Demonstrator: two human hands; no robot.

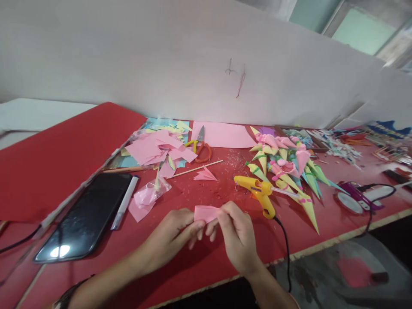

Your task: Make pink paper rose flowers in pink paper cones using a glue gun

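Paper, a small folded pink piece (206,213), is up in the air just over the near edge of the red counter (180,272), stretched between both hands. Left hand (180,227) has it pinched at one end with the thumb on it, right hand (237,236) is pinching the other end, with some fingers curled underneath.

Just past the hands there's a pointy pink paper piece (206,174) lying next to a thin wooden stick (196,169), with scissors (201,137) behind those. Yellow glue gun (266,198) is on its side near the right hand, right by a messy pile of paper cones (309,214). Over on the left: loose pink sheets (149,148), a marker (125,204) and a big black phone (88,210).
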